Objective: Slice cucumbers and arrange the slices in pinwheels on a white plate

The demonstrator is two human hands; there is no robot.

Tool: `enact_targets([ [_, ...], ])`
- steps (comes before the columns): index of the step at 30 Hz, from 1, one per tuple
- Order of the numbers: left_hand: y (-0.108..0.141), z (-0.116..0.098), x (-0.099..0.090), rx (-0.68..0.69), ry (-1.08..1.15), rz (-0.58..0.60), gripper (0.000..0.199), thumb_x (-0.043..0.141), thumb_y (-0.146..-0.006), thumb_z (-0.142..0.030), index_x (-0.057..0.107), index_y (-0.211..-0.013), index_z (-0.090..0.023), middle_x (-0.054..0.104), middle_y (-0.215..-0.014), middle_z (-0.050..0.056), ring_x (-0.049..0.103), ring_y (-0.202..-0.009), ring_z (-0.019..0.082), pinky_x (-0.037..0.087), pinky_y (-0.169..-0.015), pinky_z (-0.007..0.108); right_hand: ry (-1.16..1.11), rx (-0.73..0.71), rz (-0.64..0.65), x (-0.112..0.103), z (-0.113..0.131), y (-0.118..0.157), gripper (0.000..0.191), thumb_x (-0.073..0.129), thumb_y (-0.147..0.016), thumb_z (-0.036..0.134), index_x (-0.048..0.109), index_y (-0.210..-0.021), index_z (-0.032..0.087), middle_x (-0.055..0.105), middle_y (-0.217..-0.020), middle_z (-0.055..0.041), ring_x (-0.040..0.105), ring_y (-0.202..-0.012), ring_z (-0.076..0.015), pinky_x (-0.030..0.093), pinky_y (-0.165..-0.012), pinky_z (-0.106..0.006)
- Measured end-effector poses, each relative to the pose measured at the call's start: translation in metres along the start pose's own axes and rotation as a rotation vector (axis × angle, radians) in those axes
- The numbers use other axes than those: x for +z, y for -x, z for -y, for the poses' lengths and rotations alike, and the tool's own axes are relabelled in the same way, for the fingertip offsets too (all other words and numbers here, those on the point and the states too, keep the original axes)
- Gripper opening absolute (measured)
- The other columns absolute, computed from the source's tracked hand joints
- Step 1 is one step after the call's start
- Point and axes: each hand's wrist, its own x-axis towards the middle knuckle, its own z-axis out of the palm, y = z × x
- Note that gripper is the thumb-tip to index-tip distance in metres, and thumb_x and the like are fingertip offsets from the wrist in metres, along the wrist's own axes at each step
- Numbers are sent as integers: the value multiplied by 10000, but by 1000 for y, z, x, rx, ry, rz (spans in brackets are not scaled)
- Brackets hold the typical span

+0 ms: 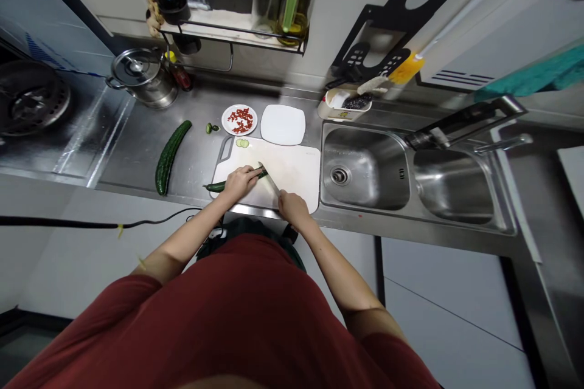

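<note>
On a white cutting board (296, 173) lies a dark green cucumber (215, 186), and my left hand (241, 183) is closed over it, pressing it to the board. My right hand (294, 208) grips a knife (271, 182) by its handle; the blade meets the cucumber's right end beside my left fingertips. A few pale cucumber slices (242, 143) rest at the board's upper left. Behind the board stand a white plate of chopped red pieces (239, 120) and a bare white square plate (283, 124). A second, whole cucumber (172, 158) lies on the counter to the left.
Small green cucumber ends (211, 128) lie left of the round plate. A lidded steel pot (143, 78) and a small red bottle (179, 73) stand at the back left. To the right is a double sink (365, 164) with a faucet (469, 124). A bottle shelf (232, 30) hangs above.
</note>
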Motion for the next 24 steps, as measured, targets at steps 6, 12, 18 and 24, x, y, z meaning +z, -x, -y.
enact_targets([
  [6,-1,1,0,10,-6,-1,369,464,-924,-345,589,-1271,-328,626,-1098,38,581,-985,176,468,-841,286,3,-11,-21,-2,4,-7,281,326,-968,220,534,-1138,138,672,-996,-143,648,-940,-247,458,-776,-314],
  [12,-2,1,-1,2,6,9,376,460,-926,-347,580,-1282,-330,628,-1096,40,583,-989,173,468,-847,283,6,-23,-44,-5,8,-15,276,320,-966,205,542,-1112,132,673,-984,-144,651,-933,-252,469,-770,-318],
  [18,-2,0,-1,-8,14,16,378,464,-923,-341,580,-1283,-330,627,-1093,44,582,-995,175,469,-853,286,-7,0,2,-10,12,-19,291,306,-976,202,530,-1146,128,661,-1028,-160,639,-981,-243,461,-811,-314],
  [24,-2,1,0,-1,1,16,374,454,-927,-352,584,-1278,-332,629,-1099,36,581,-990,178,468,-848,290,-34,-10,-1,-11,17,-31,301,302,-973,198,532,-1151,120,656,-1054,-162,630,-1000,-242,455,-829,-316],
])
